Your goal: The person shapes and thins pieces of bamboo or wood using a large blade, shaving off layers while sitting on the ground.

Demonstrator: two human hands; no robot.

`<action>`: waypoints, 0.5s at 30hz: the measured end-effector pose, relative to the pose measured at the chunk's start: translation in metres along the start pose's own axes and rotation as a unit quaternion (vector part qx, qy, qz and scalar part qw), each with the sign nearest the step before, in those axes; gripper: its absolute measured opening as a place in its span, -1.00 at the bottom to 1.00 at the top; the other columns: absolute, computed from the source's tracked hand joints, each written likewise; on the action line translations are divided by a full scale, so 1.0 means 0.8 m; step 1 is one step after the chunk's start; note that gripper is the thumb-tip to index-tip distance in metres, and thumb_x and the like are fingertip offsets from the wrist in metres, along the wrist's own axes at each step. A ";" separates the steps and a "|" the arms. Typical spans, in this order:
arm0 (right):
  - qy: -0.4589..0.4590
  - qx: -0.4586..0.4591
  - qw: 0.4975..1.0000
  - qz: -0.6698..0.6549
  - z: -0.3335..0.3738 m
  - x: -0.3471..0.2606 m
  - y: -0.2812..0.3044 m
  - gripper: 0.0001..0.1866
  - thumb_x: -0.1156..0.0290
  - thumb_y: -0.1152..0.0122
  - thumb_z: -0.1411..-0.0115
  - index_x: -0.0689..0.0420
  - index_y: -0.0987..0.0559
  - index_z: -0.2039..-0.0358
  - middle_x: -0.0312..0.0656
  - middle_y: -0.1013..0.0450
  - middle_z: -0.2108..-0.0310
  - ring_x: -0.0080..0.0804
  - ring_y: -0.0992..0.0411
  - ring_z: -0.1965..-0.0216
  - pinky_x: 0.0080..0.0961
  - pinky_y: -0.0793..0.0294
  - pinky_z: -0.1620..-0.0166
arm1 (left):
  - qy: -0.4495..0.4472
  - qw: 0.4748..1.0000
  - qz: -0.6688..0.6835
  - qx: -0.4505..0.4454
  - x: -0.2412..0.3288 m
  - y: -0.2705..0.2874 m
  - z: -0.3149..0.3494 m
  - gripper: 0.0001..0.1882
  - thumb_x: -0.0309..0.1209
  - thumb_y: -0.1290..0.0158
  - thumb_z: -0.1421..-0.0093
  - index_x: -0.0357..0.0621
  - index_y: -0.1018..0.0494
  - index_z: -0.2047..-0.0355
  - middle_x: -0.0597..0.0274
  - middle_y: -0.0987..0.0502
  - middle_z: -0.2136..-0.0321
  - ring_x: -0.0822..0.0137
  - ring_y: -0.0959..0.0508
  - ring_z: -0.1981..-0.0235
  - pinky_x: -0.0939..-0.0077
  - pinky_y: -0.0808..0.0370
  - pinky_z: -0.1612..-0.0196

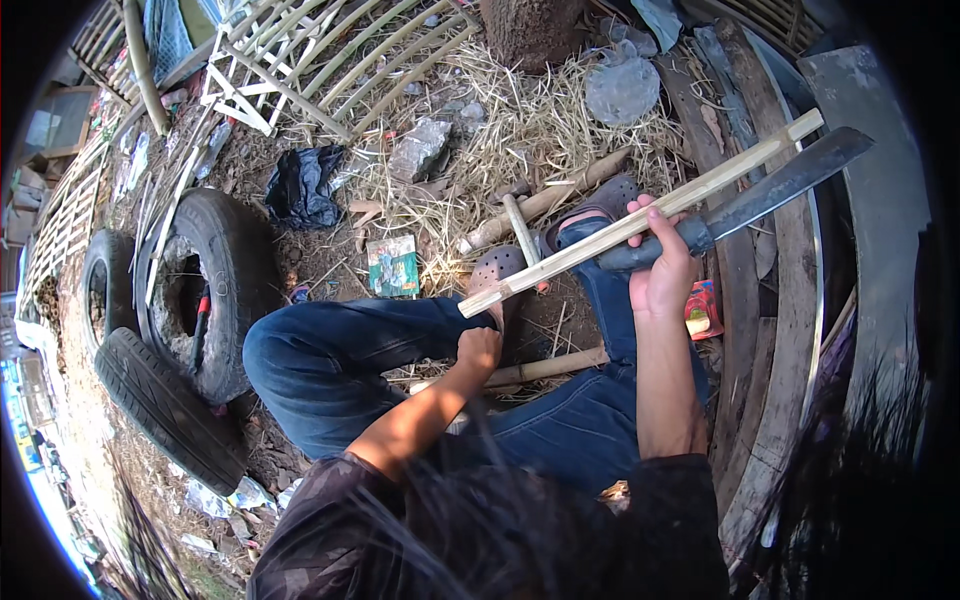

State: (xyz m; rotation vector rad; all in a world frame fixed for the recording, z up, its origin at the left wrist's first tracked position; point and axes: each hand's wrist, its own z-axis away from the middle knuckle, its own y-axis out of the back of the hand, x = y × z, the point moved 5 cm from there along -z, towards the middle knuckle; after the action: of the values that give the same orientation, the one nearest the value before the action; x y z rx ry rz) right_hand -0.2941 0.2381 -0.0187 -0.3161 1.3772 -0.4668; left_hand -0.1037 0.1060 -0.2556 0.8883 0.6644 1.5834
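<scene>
- Covering the shoulders, a dark shirt (675, 520) lies nearest the camera, with dark strands of hair crossing the lower part of the view.
- Blue jeans (540, 425) cover the bent legs, the left knee turned outward.
- The right hand (657, 262) is closed around the dark handle of a machete (745, 208) and has its fingers about a pale strip (570, 251) too, so one grip keeps both.
- The strip slants across the front of the legs, its lower end near the left hand and its upper end beyond the machete's blade, which points the same way.
- The left hand (478, 347) is curled by the left shin; whether anything is inside it, I cannot tell.
- Perforated clogs (497, 268) are on the feet, with a red packet (703, 308) by the right leg.
- Long planks (770, 385) run along the right side; worn tires (235, 285) lie to the left.
- Past the feet are a green card (393, 265), a black plastic bag (303, 187) and a grey rock (420, 150).
- Farthest off, a slatted frame (283, 92) lies left of a tree trunk (530, 35).
</scene>
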 end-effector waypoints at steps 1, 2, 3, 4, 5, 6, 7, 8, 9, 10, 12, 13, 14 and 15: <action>-0.001 -0.004 1.000 -0.002 0.000 0.000 0.001 -0.83 0.63 -0.19 -0.06 0.16 -0.36 0.43 0.05 -0.47 0.26 -0.30 -0.47 0.27 -0.53 -0.40 0.38 | -0.011 1.000 0.008 0.019 0.002 0.002 -0.002 -0.80 -0.39 0.05 -0.15 0.01 -0.59 0.47 0.23 -0.62 0.48 0.31 -0.64 0.44 0.44 -0.51 0.51; -0.002 -0.009 1.000 -0.005 -0.002 0.000 0.003 -0.83 0.63 -0.19 -0.06 0.16 -0.36 0.43 0.05 -0.47 0.26 -0.30 -0.47 0.28 -0.53 -0.40 0.38 | -0.015 1.000 0.005 0.010 0.007 -0.001 -0.002 -0.80 -0.40 0.05 -0.15 0.02 -0.58 0.49 0.21 -0.62 0.48 0.30 -0.64 0.44 0.44 -0.52 0.50; -0.012 -0.017 1.000 -0.010 -0.003 0.000 0.004 -0.82 0.64 -0.18 -0.06 0.15 -0.36 0.44 0.06 -0.47 0.27 -0.30 -0.47 0.31 -0.53 -0.41 0.37 | -0.023 1.000 0.004 0.000 0.017 -0.005 -0.003 -0.80 -0.40 0.06 -0.14 0.02 -0.58 0.50 0.19 -0.62 0.48 0.30 -0.64 0.44 0.44 -0.52 0.50; -0.010 -0.022 1.000 -0.014 -0.003 0.000 0.003 -0.82 0.64 -0.18 -0.06 0.15 -0.36 0.45 0.06 -0.47 0.27 -0.31 -0.47 0.32 -0.52 -0.41 0.37 | -0.032 0.999 0.003 -0.009 0.024 -0.008 -0.003 -0.80 -0.40 0.06 -0.14 0.03 -0.58 0.51 0.16 -0.62 0.47 0.29 -0.65 0.44 0.43 -0.52 0.50; -0.007 -0.026 0.999 -0.018 -0.002 0.000 0.000 -0.82 0.64 -0.18 -0.06 0.15 -0.35 0.45 0.07 -0.47 0.27 -0.31 -0.47 0.33 -0.52 -0.41 0.36 | 0.000 0.999 -0.001 -0.039 0.021 -0.015 -0.008 -0.83 -0.39 0.04 -0.12 -0.05 -0.56 0.38 0.15 -0.62 0.34 0.29 -0.63 0.28 0.38 -0.52 0.43; -0.009 -0.027 0.999 -0.017 0.001 0.000 0.000 -0.82 0.65 -0.18 -0.06 0.15 -0.35 0.46 0.07 -0.47 0.27 -0.31 -0.47 0.34 -0.52 -0.42 0.36 | 0.002 1.000 -0.023 -0.021 0.024 -0.010 -0.003 -0.82 -0.38 0.04 -0.11 -0.06 -0.54 0.34 0.12 -0.59 0.29 0.27 -0.58 0.19 0.35 -0.51 0.36; -0.019 -0.020 1.000 -0.002 0.002 0.002 -0.002 -0.82 0.65 -0.17 -0.07 0.14 -0.34 0.48 0.08 -0.47 0.27 -0.31 -0.47 0.36 -0.51 -0.42 0.35 | 0.005 0.999 -0.044 -0.005 0.023 0.000 0.006 -0.81 -0.37 0.03 -0.11 -0.08 -0.53 0.30 0.09 -0.57 0.23 0.25 -0.54 0.11 0.31 -0.50 0.30; -0.023 -0.021 1.000 0.002 0.002 0.003 0.002 -0.82 0.65 -0.17 -0.07 0.14 -0.34 0.48 0.08 -0.47 0.27 -0.32 -0.47 0.36 -0.51 -0.42 0.35 | 0.009 0.998 -0.066 0.010 0.023 0.007 0.013 -0.78 -0.36 0.03 -0.10 -0.10 -0.51 0.27 0.06 -0.55 0.18 0.23 -0.50 0.02 0.27 -0.49 0.24; -0.019 -0.023 1.000 -0.002 0.001 0.000 -0.001 -0.82 0.65 -0.17 -0.07 0.14 -0.34 0.49 0.08 -0.47 0.26 -0.32 -0.47 0.36 -0.51 -0.42 0.36 | -0.005 0.996 -0.089 0.009 0.018 0.009 0.015 -0.74 -0.34 0.04 -0.11 -0.12 -0.50 0.22 0.00 -0.50 0.12 0.17 -0.42 -0.04 0.21 -0.44 0.15; -0.016 -0.026 1.000 -0.005 0.001 -0.001 -0.002 -0.81 0.66 -0.16 -0.07 0.14 -0.34 0.49 0.07 -0.47 0.26 -0.32 -0.47 0.36 -0.51 -0.42 0.36 | -0.019 0.994 -0.112 0.008 0.014 0.012 0.018 -0.71 -0.32 0.06 -0.12 -0.14 -0.49 0.18 -0.05 -0.45 0.06 0.11 -0.35 -0.10 0.14 -0.39 0.06; -0.013 -0.024 1.000 -0.003 -0.001 -0.001 0.002 -0.81 0.66 -0.16 -0.07 0.13 -0.34 0.50 0.06 -0.48 0.26 -0.33 -0.47 0.37 -0.52 -0.42 0.37 | -0.064 0.979 -0.193 0.008 0.013 0.009 0.026 -0.62 -0.29 0.10 -0.15 -0.19 -0.44 0.07 -0.13 -0.37 -0.04 0.01 -0.25 -0.18 0.04 -0.26 -0.09; -0.015 -0.023 1.000 0.000 -0.002 -0.001 0.000 -0.81 0.66 -0.16 -0.07 0.13 -0.35 0.50 0.05 -0.48 0.26 -0.33 -0.47 0.37 -0.53 -0.42 0.37 | -0.092 0.964 -0.248 0.010 0.018 -0.003 0.035 -0.57 -0.28 0.13 -0.16 -0.22 -0.40 0.00 -0.16 -0.34 -0.07 -0.04 -0.21 -0.21 0.01 -0.19 -0.15; -0.017 -0.021 1.000 0.004 -0.002 0.000 -0.001 -0.81 0.66 -0.16 -0.07 0.13 -0.35 0.50 0.05 -0.49 0.26 -0.33 -0.47 0.37 -0.53 -0.42 0.38 | -0.120 0.946 -0.302 0.011 0.021 -0.015 0.043 -0.52 -0.27 0.16 -0.18 -0.25 -0.36 -0.06 -0.18 -0.31 -0.11 -0.08 -0.18 -0.23 -0.03 -0.11 -0.21; -0.019 -0.024 1.000 0.004 -0.002 0.002 0.000 -0.81 0.66 -0.16 -0.07 0.13 -0.35 0.50 0.05 -0.49 0.27 -0.33 -0.47 0.37 -0.53 -0.42 0.38 | -0.113 0.938 -0.324 -0.038 0.013 -0.021 0.051 -0.42 -0.25 0.24 -0.22 -0.27 -0.17 -0.21 -0.14 -0.18 -0.21 -0.16 -0.06 -0.28 -0.07 0.11 -0.31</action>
State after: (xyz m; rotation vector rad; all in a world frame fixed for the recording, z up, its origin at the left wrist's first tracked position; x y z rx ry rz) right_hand -0.2956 0.2372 -0.0203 -0.3571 1.3542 -0.4199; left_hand -0.0611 0.1175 -0.2445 0.6813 0.6399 0.8939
